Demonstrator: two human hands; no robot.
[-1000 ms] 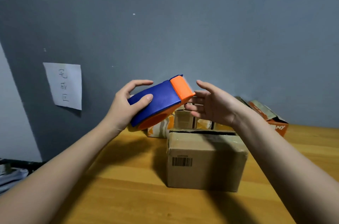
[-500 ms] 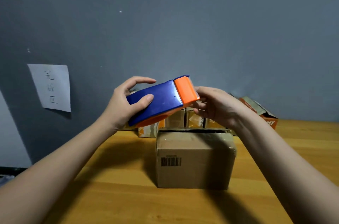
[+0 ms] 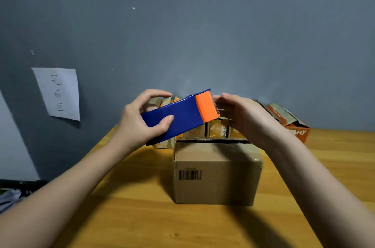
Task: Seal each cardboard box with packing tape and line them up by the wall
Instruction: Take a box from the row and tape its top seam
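My left hand (image 3: 140,124) grips the blue tape dispenser (image 3: 176,119) above the cardboard box (image 3: 217,172), its long axis tilted, orange cutter end up and to the right. My right hand (image 3: 241,118) meets that end, fingers curled; whether they pinch tape, I cannot tell. The box sits mid-table (image 3: 142,217), near the far edge.
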